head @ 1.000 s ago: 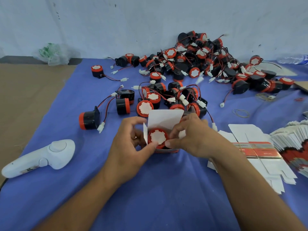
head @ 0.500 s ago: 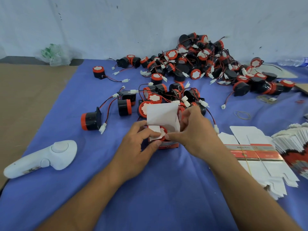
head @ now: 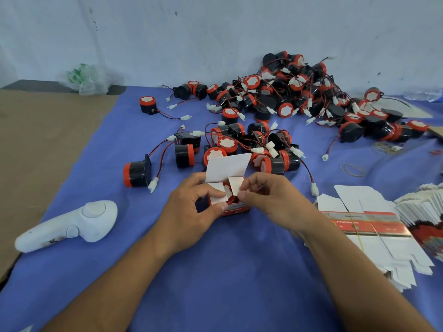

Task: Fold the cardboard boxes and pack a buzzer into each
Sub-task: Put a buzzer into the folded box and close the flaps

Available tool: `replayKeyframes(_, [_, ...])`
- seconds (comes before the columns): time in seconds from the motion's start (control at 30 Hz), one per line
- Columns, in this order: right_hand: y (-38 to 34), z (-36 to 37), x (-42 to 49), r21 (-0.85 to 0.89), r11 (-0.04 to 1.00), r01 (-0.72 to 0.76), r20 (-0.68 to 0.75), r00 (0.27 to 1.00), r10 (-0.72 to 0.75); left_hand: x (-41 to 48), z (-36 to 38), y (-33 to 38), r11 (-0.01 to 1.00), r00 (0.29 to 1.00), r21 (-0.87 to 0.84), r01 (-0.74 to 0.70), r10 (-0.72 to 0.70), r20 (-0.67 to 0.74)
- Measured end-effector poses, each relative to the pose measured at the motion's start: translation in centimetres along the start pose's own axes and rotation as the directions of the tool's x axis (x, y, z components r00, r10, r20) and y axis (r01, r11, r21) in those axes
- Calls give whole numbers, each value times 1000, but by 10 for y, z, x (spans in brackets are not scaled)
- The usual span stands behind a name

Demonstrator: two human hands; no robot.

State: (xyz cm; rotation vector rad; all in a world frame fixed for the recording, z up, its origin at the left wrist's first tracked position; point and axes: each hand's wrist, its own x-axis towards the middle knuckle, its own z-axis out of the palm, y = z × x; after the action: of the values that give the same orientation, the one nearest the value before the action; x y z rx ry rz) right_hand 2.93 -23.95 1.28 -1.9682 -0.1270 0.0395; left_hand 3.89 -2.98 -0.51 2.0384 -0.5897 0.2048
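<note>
A small red cardboard box [head: 236, 208] stands on the blue cloth at the centre, its white lid flap [head: 227, 167] upright. A red-and-black buzzer [head: 229, 193] sits inside, mostly covered by two white side flaps. My left hand [head: 191, 207] grips the box's left side, its thumb pressing the left flap down. My right hand [head: 271, 200] pinches the right side flap and bends it inward. Behind the box lies a small cluster of loose buzzers [head: 242, 144] with red-black wires. A big pile of buzzers [head: 299, 92] is heaped against the wall.
Flat unfolded boxes [head: 374, 226] lie stacked at the right, with a fanned bundle [head: 424, 212] beyond them. A white handheld controller [head: 72, 221] rests at the left. Rubber bands [head: 351, 169] lie at the right. A crumpled plastic bag [head: 84, 79] sits by the wall.
The two side flaps have been folded inward over the buzzer, which was fully visible a second ago. My hands stayed on the box.
</note>
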Motion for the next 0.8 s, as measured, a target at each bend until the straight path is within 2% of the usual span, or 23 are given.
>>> replayKeyframes(0.17, [11, 4, 6, 117, 985, -129, -11, 991, 131, 0, 2, -2, 997, 998, -30, -67, 67, 16])
replayKeyframes(0.27, [9, 2, 7, 233, 970, -69, 61, 997, 57, -1, 2, -5, 999, 1000, -27, -21, 21, 3])
replayKeyframes(0.33, [9, -2, 6, 247, 969, -12, 111, 994, -17, -1, 2, -5, 992, 999, -118, 49, -51, -12])
replayKeyframes(0.4, [8, -2, 5, 196, 980, 21, 112, 993, -43, 0, 2, -4, 985, 1000, -172, 17, -19, -9])
replayKeyframes(0.47, [9, -3, 5, 126, 990, 66, 98, 992, -79, 1, 1, -5, 995, 998, -90, -49, 52, 26])
replayKeyframes(0.63, [9, -10, 0, -81, 983, 163, 270, 953, -136, 2, -2, -9, 996, 996, 77, -34, 28, 79])
replayKeyframes(0.73, [13, -9, 1, -232, 942, 244, 187, 961, -203, 0, -3, -9, 992, 984, 111, -61, 41, 175])
replayKeyframes(0.8, [13, -7, 1, -261, 927, 269, 161, 959, -233, -1, -3, -10, 995, 985, 77, -58, 45, 168])
